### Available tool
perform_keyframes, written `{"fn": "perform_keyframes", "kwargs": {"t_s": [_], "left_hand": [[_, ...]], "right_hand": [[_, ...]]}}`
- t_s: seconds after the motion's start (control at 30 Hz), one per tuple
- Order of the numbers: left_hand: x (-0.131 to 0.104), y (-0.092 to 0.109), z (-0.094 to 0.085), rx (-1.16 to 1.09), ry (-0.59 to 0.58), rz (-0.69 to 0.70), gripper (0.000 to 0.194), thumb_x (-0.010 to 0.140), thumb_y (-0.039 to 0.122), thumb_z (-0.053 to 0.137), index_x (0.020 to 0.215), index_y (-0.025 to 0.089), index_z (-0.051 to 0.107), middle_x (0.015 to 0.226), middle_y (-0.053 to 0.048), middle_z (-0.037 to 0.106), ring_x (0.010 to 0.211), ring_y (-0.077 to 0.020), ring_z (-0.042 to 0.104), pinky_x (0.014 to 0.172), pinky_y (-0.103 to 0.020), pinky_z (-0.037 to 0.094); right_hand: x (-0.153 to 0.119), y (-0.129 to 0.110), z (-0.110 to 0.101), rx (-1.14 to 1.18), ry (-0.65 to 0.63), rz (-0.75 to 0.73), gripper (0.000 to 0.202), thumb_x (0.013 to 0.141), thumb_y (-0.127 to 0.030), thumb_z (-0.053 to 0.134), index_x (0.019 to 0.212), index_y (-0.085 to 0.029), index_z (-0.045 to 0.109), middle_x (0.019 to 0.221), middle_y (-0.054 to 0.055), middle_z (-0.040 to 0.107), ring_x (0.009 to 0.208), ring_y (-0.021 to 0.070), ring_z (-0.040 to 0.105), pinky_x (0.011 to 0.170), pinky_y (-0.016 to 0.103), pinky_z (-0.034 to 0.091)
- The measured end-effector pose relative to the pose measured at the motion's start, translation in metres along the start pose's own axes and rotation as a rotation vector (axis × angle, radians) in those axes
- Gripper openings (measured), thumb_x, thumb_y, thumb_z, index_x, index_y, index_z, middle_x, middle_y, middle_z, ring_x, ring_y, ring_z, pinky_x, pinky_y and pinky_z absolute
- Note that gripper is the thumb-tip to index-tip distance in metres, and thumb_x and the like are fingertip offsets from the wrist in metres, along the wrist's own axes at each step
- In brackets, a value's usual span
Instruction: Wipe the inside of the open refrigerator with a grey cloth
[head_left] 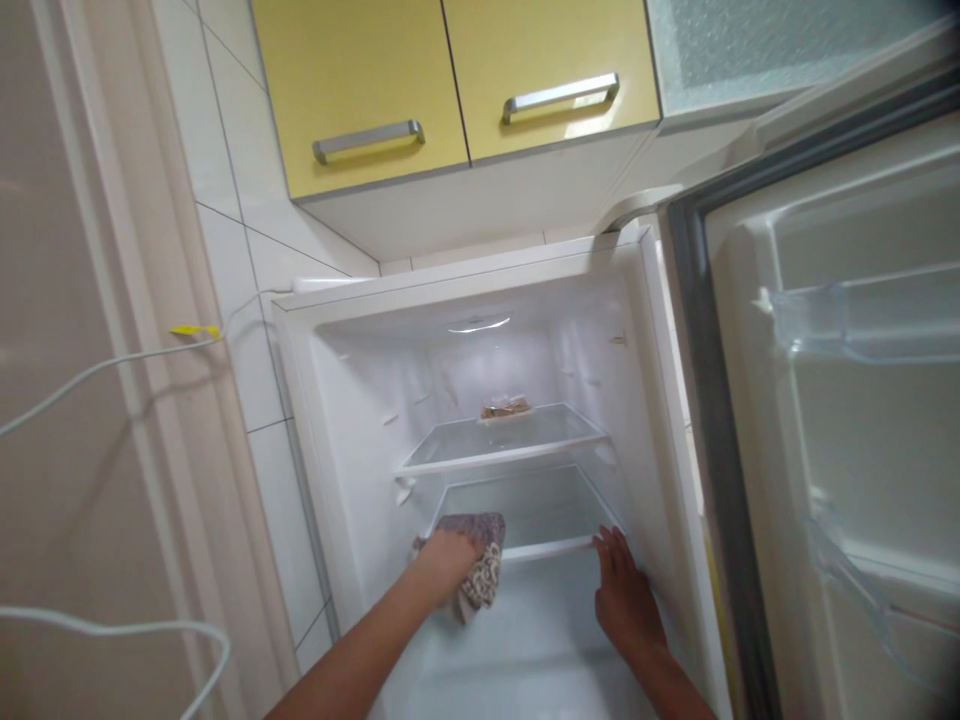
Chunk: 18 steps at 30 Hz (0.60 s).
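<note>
Inside an open white fridge (660, 400), my left hand (450, 560) is closed on a patterned grey-brown cloth (487, 575). The cloth lies against the left front part of the lower glass shelf (540, 505). At the right front corner of that same shelf, my right hand (626, 595) touches the white front edge with its fingertips; how far its fingers curl round the edge is hard to tell. Above is an upper glass shelf (502, 440), with a small brownish packet (505, 408) near its back.
The fridge door (862, 420) stands open on the right, with clear door racks (885, 315). Yellow cabinets (367, 80) with metal handles hang above. On the left, a white cable (97, 372) with a yellow tag (195, 331) crosses before the tiled wall (274, 370).
</note>
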<state>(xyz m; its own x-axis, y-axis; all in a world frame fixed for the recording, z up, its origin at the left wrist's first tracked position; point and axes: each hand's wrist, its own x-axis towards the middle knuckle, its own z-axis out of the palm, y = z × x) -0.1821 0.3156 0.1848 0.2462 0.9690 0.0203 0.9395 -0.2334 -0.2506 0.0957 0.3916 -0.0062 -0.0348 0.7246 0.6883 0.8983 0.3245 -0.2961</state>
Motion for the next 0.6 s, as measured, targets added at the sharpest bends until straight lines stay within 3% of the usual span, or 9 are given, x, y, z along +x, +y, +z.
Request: {"fn": "perform_keyframes", "kwargs": {"t_s": [0.07,0.13,0.2,0.27,0.4,0.5,0.6], "left_hand": [[-0.017,0.002,0.013,-0.017,-0.024,-0.006,0.064,0.076,0.019,0.056,0.140,0.026,0.055,0.144,-0.010,0.060,0.132,-0.0284,0.057,0.112,-0.043,0.045],[-0.033,0.006,0.031,-0.033,-0.017,-0.062,0.087,0.071,0.013,0.055,0.154,0.028,0.035,0.164,-0.005,0.035,0.150,-0.0261,0.033,0.123,-0.044,0.030],[-0.045,0.012,0.050,-0.017,0.021,-0.137,0.100,0.065,0.007,0.051,0.158,0.028,0.022,0.169,-0.001,0.013,0.157,-0.0258,0.012,0.128,-0.049,0.015],[-0.051,0.018,0.069,0.014,0.073,-0.183,0.105,0.063,0.005,0.049,0.159,0.028,0.015,0.169,-0.001,0.001,0.157,-0.0270,0.001,0.128,-0.053,0.008],[-0.043,0.022,0.098,0.077,0.193,-0.221,0.093,0.074,0.008,0.048,0.158,0.032,0.018,0.168,-0.002,0.005,0.156,-0.0284,0.002,0.128,-0.057,0.008],[-0.033,0.015,0.117,0.121,0.335,-0.162,0.082,0.085,0.021,0.051,0.159,0.030,0.017,0.169,-0.008,0.014,0.156,-0.0331,0.010,0.126,-0.061,0.015],[-0.027,0.009,0.129,0.173,0.464,-0.136,0.088,0.083,0.023,0.056,0.159,0.028,0.012,0.169,-0.009,0.018,0.155,-0.0346,0.014,0.125,-0.061,0.017]], "right_hand": [[0.000,-0.001,-0.002,-0.007,-0.002,0.002,0.067,0.076,0.009,0.035,0.137,-0.009,0.056,0.154,0.013,0.048,0.151,0.0252,0.030,0.109,0.036,0.046],[-0.001,-0.002,-0.003,-0.010,-0.003,-0.002,0.067,0.077,0.010,0.034,0.138,-0.009,0.056,0.154,0.012,0.048,0.151,0.0251,0.030,0.109,0.036,0.046],[-0.001,-0.004,-0.004,-0.003,0.001,-0.003,0.068,0.077,0.010,0.033,0.138,-0.009,0.055,0.154,0.012,0.048,0.151,0.0249,0.030,0.109,0.036,0.045],[-0.001,-0.005,-0.005,0.013,0.009,0.001,0.067,0.077,0.010,0.034,0.138,-0.008,0.055,0.154,0.013,0.048,0.151,0.0249,0.029,0.110,0.036,0.045],[0.002,-0.005,-0.011,0.086,0.017,0.010,0.067,0.076,0.010,0.033,0.137,-0.006,0.055,0.153,0.015,0.048,0.152,0.0261,0.027,0.114,0.038,0.042],[-0.004,-0.004,-0.008,0.228,0.062,0.038,0.063,0.076,0.004,0.036,0.135,-0.005,0.055,0.153,0.018,0.046,0.152,0.0278,0.027,0.118,0.043,0.038],[-0.025,-0.017,0.010,0.523,0.124,0.181,0.056,0.077,-0.011,0.044,0.132,-0.010,0.057,0.148,0.019,0.051,0.144,0.0292,0.042,0.119,0.048,0.036]]}}
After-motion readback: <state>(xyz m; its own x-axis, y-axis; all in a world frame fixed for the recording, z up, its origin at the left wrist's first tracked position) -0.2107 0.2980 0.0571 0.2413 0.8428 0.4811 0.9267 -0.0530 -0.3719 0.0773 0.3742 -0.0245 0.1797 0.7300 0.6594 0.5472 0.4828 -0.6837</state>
